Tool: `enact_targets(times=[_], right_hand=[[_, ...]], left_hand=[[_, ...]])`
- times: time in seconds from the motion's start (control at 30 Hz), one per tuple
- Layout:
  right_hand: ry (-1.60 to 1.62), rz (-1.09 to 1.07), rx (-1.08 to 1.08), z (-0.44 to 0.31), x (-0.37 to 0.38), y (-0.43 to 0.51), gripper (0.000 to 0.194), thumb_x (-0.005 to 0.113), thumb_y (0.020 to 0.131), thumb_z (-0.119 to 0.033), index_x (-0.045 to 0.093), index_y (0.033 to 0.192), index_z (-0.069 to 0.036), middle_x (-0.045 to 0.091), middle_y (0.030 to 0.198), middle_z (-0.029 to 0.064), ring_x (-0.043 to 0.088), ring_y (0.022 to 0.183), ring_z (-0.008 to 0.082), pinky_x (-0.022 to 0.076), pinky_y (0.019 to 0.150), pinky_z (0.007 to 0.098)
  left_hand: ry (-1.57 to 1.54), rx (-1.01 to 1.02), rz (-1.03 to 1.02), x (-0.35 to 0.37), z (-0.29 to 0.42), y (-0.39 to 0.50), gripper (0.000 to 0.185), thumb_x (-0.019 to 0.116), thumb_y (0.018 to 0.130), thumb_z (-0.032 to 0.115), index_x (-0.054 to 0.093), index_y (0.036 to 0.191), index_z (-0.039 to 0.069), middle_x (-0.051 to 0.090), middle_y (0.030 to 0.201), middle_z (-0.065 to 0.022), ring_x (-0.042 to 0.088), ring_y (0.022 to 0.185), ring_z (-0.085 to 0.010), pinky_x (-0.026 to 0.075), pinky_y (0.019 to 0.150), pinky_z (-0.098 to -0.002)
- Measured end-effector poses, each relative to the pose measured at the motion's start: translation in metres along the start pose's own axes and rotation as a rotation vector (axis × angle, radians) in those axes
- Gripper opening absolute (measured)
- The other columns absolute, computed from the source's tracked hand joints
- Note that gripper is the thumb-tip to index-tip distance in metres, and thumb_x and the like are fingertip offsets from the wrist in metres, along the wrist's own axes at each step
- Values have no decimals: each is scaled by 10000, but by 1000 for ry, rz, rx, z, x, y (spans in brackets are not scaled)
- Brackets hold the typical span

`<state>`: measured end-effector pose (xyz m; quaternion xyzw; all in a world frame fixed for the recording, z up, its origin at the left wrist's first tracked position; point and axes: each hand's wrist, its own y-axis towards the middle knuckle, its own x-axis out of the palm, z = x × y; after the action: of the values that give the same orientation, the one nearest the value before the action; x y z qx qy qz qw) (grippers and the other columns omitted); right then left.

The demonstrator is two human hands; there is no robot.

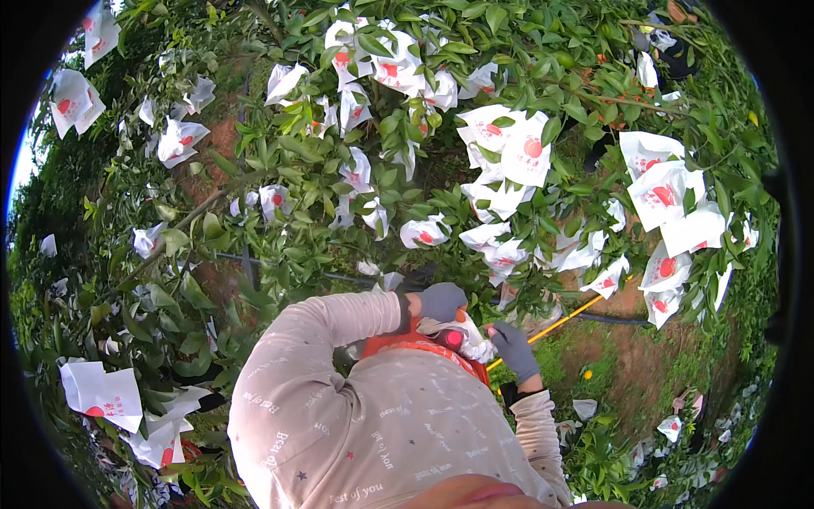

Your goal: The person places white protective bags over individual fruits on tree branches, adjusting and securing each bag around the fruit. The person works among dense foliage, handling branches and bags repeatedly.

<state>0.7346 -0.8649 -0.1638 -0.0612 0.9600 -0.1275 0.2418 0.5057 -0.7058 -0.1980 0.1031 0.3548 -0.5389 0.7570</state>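
Note:
My left hand (442, 302), in a grey fingerless glove, curls over the upper edge of a bundle of white paper bags (474, 340) with a red print. The bundle sits at my waist in an orange-red pouch (388, 343). To its right is my right hand (516, 350), gloved the same way, its bare thumb and fingertips close together beside the bags. Whether those fingertips pinch a bag's edge cannot be made out. Before me, many white bags (526, 149) with red fruit prints hang among the leaves of a citrus tree (381, 137).
A yellow pole (569, 315) slants past my right side. Black hose (613, 319) runs along the ground behind it. One yellow-orange fruit (587, 375) lies on the grass. A branch (191, 219) crosses at left. At upper right, a person (677, 54) in dark clothing is partly hidden by leaves.

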Motion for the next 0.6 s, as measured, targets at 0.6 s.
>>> enact_targets(times=[0.6], right_hand=[[148,133,-185,-17,-98,-30,424,842,813,-219,643,1103,17,683,1054,114,682,1002,228,529,921,335]], left_hand=[[-616,-290,488,-117,109,-16,218,755,914,156,724,948,-57,728,788,-94,660,710,-126,511,623,-313]])
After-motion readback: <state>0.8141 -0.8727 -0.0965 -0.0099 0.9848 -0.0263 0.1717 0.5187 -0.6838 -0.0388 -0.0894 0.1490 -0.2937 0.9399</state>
